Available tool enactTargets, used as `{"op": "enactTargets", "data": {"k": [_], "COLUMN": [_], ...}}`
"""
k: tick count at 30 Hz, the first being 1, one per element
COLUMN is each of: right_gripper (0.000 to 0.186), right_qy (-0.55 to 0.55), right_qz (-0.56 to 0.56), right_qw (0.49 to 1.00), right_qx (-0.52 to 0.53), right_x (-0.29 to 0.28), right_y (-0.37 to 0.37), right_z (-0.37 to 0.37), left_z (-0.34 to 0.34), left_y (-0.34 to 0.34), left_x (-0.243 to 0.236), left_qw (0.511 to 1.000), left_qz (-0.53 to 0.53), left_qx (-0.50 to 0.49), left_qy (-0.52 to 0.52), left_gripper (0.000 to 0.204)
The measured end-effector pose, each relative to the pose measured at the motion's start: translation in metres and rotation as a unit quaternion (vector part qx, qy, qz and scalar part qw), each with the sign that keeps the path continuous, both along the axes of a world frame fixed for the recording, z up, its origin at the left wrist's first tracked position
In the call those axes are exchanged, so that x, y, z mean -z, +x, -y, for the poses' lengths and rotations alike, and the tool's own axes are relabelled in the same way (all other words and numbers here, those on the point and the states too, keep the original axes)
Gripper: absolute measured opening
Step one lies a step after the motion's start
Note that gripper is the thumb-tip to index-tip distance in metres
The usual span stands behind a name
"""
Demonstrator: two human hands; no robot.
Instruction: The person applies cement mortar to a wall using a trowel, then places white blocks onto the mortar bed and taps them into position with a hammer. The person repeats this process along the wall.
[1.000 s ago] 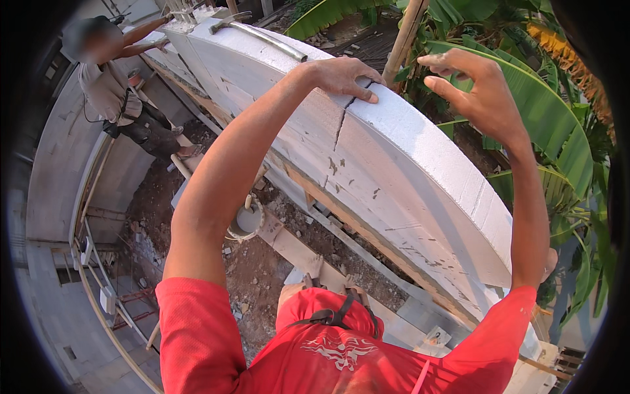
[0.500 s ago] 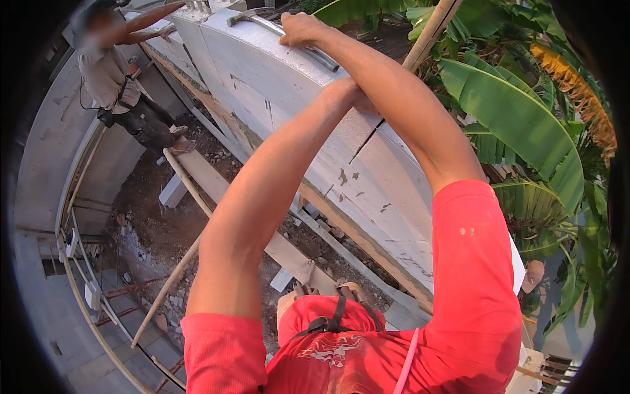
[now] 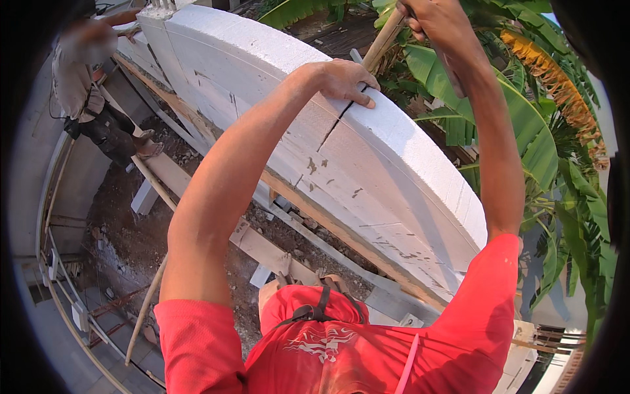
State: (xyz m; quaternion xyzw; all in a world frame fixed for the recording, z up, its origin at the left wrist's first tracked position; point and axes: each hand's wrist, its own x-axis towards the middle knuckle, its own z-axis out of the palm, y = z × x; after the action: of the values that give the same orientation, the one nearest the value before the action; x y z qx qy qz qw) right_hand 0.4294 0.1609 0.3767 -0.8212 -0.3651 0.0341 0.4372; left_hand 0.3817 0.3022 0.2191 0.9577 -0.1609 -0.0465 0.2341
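Observation:
My left hand (image 3: 348, 82) rests on the top edge of a curved wall of white blocks (image 3: 275, 56), its fingers laid over the edge right beside a dark vertical gap (image 3: 335, 125) between two blocks. High at the upper right, my right hand (image 3: 441, 29) is closed round a hammer. The end of the hammer's handle (image 3: 454, 79) shows below my wrist; its head is not visible. A wooden pole (image 3: 384, 43) leans behind the wall between my hands.
Another person (image 3: 92, 85) stands on a plank (image 3: 167, 174) at the left, reaching to the wall. Below lies rubble-strewn soil (image 3: 125, 217). A timber beam (image 3: 328, 213) runs along the wall's face. Banana leaves (image 3: 518, 118) crowd the right side. A bamboo pole (image 3: 146, 312) slants at lower left.
My right hand has lifted the hammer off the wall top and swung it up to the right. My left hand, partly hidden behind the right arm before, now shows on the wall's edge. The view has shifted right.

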Motion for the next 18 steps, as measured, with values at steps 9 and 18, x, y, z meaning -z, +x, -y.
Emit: {"op": "enactTargets", "data": {"k": [9, 18], "right_gripper": [0.034, 0.04], "right_qy": [0.067, 0.106], "right_qz": [-0.141, -0.179], "right_qw": [0.974, 0.955], "right_qx": [0.164, 0.209], "right_x": [0.033, 0.079], "right_y": [-0.129, -0.188], "right_z": [0.212, 0.271], "left_z": [-0.006, -0.006], "left_y": [0.016, 0.012], "left_x": [0.016, 0.008], "left_qw": [0.998, 0.999], "left_qz": [0.023, -0.027], "left_qx": [0.041, 0.03], "left_qy": [-0.028, -0.015], "left_gripper": [0.059, 0.062]}}
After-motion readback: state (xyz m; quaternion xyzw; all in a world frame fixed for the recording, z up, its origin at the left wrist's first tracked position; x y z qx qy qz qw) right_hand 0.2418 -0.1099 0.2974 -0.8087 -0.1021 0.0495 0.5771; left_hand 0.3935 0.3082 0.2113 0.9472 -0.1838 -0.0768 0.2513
